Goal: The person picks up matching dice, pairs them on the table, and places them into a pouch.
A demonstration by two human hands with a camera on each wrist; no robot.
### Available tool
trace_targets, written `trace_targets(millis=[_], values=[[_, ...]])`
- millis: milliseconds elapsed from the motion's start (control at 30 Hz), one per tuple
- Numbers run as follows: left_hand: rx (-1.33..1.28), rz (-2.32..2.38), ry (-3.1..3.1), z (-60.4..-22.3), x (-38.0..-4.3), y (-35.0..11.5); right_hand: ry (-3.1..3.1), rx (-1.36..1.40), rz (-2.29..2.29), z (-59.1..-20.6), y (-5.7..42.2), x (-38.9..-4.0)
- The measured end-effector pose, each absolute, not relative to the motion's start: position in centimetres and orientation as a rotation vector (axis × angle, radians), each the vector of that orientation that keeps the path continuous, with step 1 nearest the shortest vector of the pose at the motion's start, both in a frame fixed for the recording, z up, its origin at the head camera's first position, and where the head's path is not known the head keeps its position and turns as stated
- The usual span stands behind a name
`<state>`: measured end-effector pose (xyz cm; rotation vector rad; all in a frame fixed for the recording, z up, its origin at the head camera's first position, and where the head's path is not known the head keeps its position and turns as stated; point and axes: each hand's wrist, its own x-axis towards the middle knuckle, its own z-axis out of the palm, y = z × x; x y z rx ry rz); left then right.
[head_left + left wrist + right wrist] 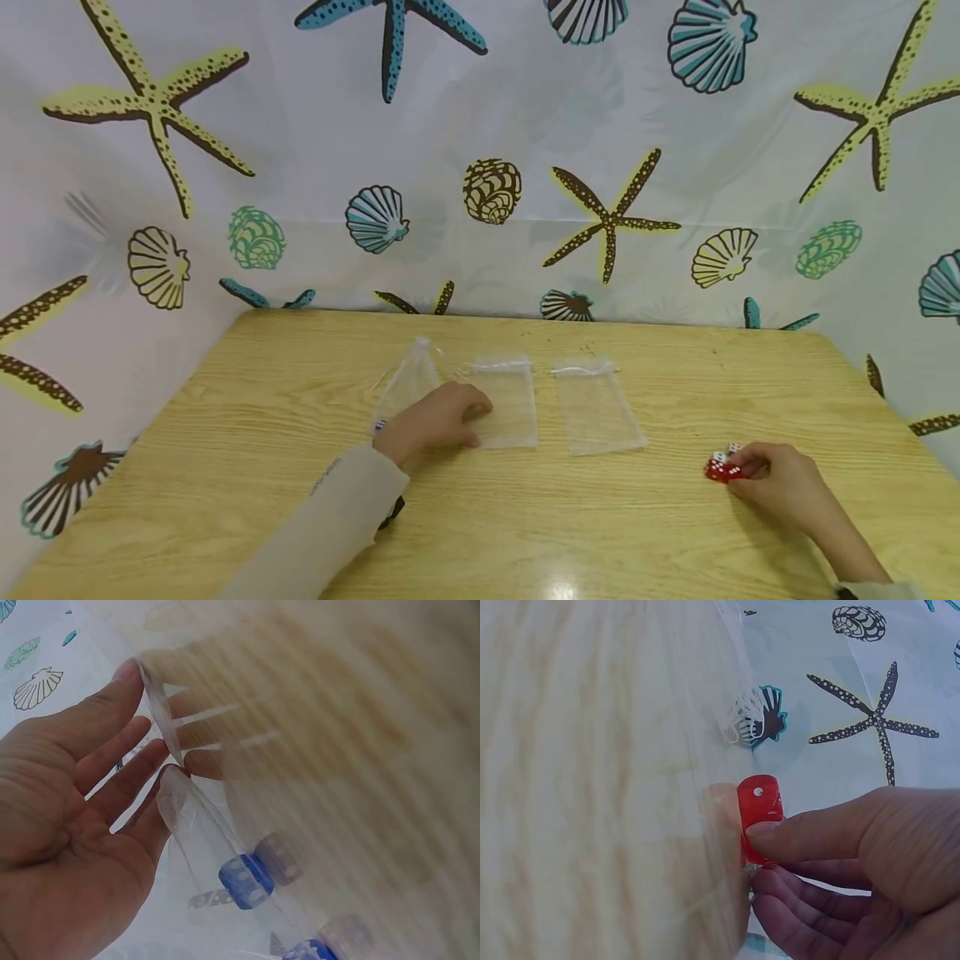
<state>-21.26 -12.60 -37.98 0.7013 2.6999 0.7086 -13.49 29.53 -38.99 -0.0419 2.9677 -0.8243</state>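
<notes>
My left hand (pixel 438 421) reaches over the left edge of the middle sheer white drawstring bag (pixel 506 408). Its thumb and fingertips touch down by that edge, spread apart. Under the left forearm lies another sheer bag (pixel 411 379), partly hidden, with blue dice (pixel 246 881) in it. On the right, my right hand (pixel 780 483) pinches a red die (pixel 761 806) between thumb and fingers. It is at a small cluster of red dice (pixel 716 471), where white dice (pixel 735 448) also show; the hand hides part of the group.
A third sheer bag (pixel 600 408) lies flat to the right of the middle one. The wooden table (pixel 525 517) ends at a hanging white cloth (pixel 465 108) printed with shells and starfish, which also runs along both sides.
</notes>
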Motion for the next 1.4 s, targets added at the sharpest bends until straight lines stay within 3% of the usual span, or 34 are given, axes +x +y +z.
trace_targets(millis=[1033,1400], values=[[0.774,0.664,2.723,-38.4,-21.3,-12.6,3.039,-0.137,-0.791,-37.3,29.0,-13.3],[0.840,0.574,2.739,-37.9,-21.3,-12.6,3.021,-0.176,-0.825,-36.4,26.7,-13.6]])
